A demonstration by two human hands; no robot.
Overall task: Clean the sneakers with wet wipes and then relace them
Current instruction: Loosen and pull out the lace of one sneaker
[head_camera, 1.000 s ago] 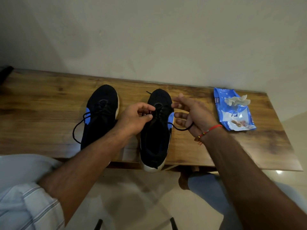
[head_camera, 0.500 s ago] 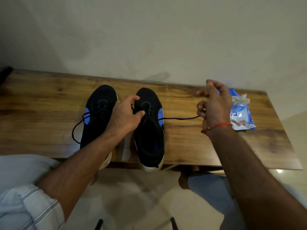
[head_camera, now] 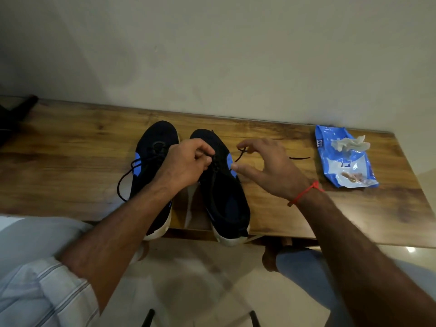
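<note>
Lacing right sneaker (head_camera: 221, 185) between both hands.

Left of the sneakers (head_camera: 188, 175) the bench (head_camera: 70, 161) lies open; to their right, a wipes pack (head_camera: 344, 159) and loose lace end (head_camera: 299, 158) sit in the way.

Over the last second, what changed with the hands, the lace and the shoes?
The right hand pulled the lace out to the right, then came back beside the right sneaker, the lace now slack at its fingertips. That sneaker slid slightly toward the left sneaker. The left hand stayed pinching at the eyelets. The wipes pack did not move.
</note>
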